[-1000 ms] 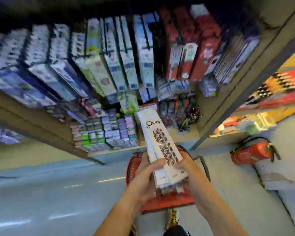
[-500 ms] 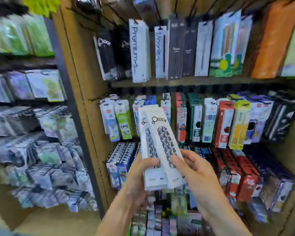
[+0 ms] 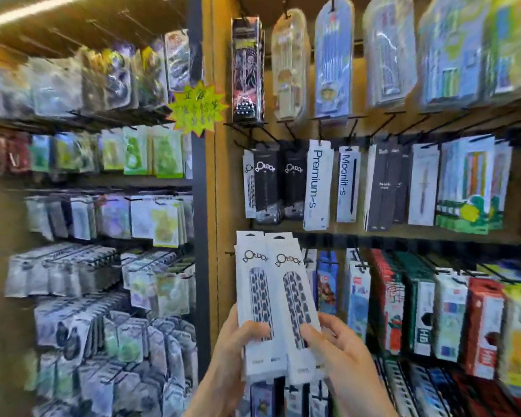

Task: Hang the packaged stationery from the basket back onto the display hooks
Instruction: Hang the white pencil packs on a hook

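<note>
I hold a fanned stack of white packs printed with a dotted pen pattern, upright in front of the display. My left hand grips the stack's lower left edge, thumb across the front. My right hand pinches the front pack at its lower right. Matching packs, one white and several black, hang on hooks straight above the stack. The basket is out of view.
A wooden pegboard wall carries rows of hanging pen and pencil packs. A dark post separates it from a left bay of blurred sticker packs. A yellow star sign sits on the post.
My view swung up from the floor and red basket to the hook wall. The stack rose with both hands and its front pack has slid apart to the right.
</note>
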The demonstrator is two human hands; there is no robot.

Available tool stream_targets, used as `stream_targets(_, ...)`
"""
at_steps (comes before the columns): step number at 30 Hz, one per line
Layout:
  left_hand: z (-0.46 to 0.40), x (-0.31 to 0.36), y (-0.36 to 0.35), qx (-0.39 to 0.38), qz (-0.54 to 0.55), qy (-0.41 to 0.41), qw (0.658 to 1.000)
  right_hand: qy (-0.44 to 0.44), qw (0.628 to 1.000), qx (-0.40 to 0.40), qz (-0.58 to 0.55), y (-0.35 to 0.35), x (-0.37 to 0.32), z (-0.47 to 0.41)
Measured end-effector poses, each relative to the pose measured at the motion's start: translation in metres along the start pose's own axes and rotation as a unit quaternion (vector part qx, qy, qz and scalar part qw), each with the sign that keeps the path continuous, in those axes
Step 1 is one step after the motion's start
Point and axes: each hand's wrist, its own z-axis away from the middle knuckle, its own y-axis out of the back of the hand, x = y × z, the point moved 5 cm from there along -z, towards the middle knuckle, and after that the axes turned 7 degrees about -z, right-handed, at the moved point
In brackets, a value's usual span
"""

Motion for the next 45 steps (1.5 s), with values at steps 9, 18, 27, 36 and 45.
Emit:
stream_targets(9,-0.033,0.085,0.074,0.062,-0.055,-0.053,0.995,0.137,0.99,0.007,0.035,-0.1,-0.091,-0.097)
stream_targets(18,-0.056,0.14,0.077,0.022,-0.086,-0.1,0.991,0.167,0.984,0.019,0.049,-0.162,-0.114,-0.19)
stream_targets(27,-0.068,0.142,0.082,0.004,-0.089,-0.098,0.991,0.176,0.979,0.066,0.085,-0.179,-0.099,-0.231)
stream_targets(36,-0.078,0.136,0.089,-0.001,-0.078,-0.086,0.993,0.098,0.986,0.115,0.068,-0.193,-0.079,-0.264)
stream_targets(45,-0.083,0.127,0.097,0.0,-0.079,-0.078,0.994,0.185,0.981,0.04,0.044,-0.175,-0.079,-0.147)
